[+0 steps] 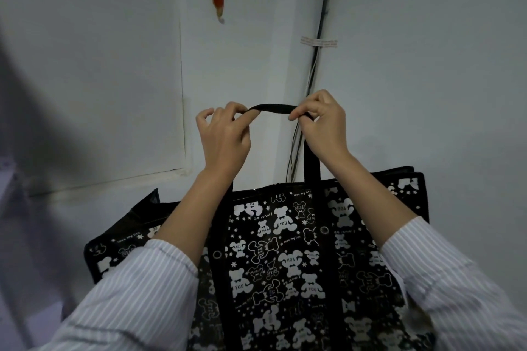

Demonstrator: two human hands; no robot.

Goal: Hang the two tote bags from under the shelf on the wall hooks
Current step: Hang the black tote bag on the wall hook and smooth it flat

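A large black tote bag [285, 259] printed with white bears hangs in front of me, held up by its black strap handle [272, 108]. My left hand [224, 137] pinches the left end of the strap's top loop. My right hand [320, 125] pinches the right end, so the strap is stretched flat between them. An orange-red wall hook [218, 3] sits on the white wall, well above and a little left of the strap. Only one bag is in view.
A bundle of dark cables [316, 45] runs down the wall corner just behind my right hand, held by a strip of tape [319, 42]. A pale painted panel edge [182, 100] runs down the wall left of my hands. A blurred dark shape [34, 111] fills the left.
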